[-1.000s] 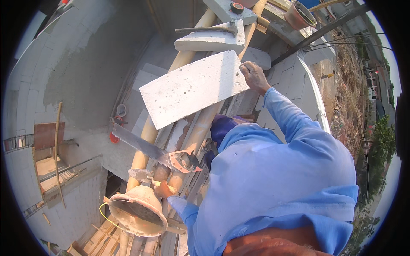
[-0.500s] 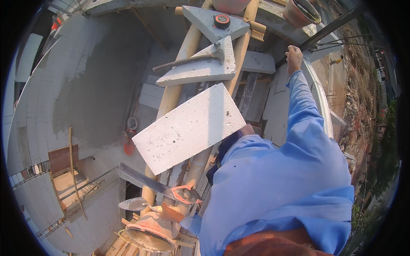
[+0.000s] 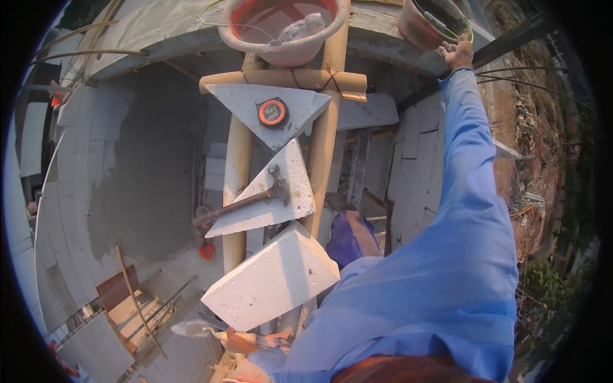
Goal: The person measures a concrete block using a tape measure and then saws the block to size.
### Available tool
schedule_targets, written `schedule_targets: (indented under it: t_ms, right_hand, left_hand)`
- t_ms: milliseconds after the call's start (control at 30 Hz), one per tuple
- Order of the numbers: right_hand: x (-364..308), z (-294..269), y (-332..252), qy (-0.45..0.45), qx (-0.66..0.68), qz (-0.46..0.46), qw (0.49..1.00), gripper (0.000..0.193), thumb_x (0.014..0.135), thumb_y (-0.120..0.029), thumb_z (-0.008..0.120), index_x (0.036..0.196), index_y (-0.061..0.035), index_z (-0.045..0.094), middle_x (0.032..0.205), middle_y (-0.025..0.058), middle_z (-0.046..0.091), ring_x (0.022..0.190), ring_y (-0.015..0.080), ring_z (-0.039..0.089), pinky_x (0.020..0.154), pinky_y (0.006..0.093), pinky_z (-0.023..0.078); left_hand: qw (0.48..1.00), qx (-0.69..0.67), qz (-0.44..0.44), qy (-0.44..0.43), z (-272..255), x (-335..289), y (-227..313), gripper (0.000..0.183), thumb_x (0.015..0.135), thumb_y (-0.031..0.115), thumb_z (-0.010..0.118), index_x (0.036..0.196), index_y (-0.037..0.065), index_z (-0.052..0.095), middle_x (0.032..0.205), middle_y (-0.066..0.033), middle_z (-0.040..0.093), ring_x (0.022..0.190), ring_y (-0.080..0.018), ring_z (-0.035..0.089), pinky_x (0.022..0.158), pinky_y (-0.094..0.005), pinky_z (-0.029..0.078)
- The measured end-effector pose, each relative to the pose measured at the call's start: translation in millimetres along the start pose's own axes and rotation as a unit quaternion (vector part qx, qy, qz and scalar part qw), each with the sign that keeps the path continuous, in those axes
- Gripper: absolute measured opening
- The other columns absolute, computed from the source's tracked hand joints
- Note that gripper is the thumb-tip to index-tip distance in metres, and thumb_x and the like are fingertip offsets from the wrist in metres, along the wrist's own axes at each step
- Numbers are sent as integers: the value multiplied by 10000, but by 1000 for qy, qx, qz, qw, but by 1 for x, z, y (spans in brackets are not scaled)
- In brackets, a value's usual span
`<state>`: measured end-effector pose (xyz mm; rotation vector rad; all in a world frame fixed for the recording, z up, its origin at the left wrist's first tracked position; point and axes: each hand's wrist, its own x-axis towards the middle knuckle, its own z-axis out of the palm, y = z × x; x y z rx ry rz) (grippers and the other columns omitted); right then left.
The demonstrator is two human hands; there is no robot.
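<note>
At the lower edge, my left hand (image 3: 239, 343) is closed round the yellow handle of a trowel (image 3: 191, 328), its mortar-stained blade pointing left. Up at the right, my right hand (image 3: 458, 53) is at the rim of a mortar-stained bucket (image 3: 431, 24), its fingers curled at the yellow handle. Between my arms a white rectangular block (image 3: 273, 277) lies across round poles. A hammer (image 3: 271, 191) rests on a triangular block piece (image 3: 287, 198) beyond it. An orange-and-black tape measure (image 3: 272, 113) sits on another triangular piece (image 3: 227, 99). The handsaw's orange handle (image 3: 278, 338) shows partly beside my left hand.
A wide basin (image 3: 287, 41) with a clear plastic bottle (image 3: 302, 29) stands at the far end of the poles (image 3: 237, 153). A dark metal bar (image 3: 511, 38) slants by my right hand. A drop lies below the poles, beside a partly plastered block wall (image 3: 70, 191).
My right hand has moved from the dark bar to the bucket's handle. The view has shifted, bringing the far basin fully in. The trowel stays in my left hand.
</note>
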<state>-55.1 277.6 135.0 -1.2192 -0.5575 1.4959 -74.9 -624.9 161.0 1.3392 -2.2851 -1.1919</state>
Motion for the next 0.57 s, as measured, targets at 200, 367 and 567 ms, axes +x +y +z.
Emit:
schedule_targets:
  t_ms: [200,367,567]
  right_hand:
    - [32,7,-25,-56,110,-11,992,616,911,-326,466,1370,25,250,1363,207,326,1350,415,280,1122,604,149]
    - [32,53,-50,-227,166,-89,956,589,880,-293,491,1355,-4,296,1388,199,337,1397,395,218,1138,604,45]
    - [157,60,-69,-411,208,17,887,707,787,-328,642,1424,-190,368,1537,109,239,1340,376,324,978,682,329]
  left_hand:
    - [1000,7,-10,-9,13,19,-1,157,670,61,610,714,-71,539,672,-107,547,527,-200,540,444,-338,406]
    - [998,31,-4,-52,13,40,-22,168,667,35,608,798,-63,569,734,-86,567,567,-187,551,472,-321,429]
    - [994,5,-4,-113,26,54,-42,377,665,-6,593,1035,-81,592,894,-119,621,652,-204,611,513,-306,468]
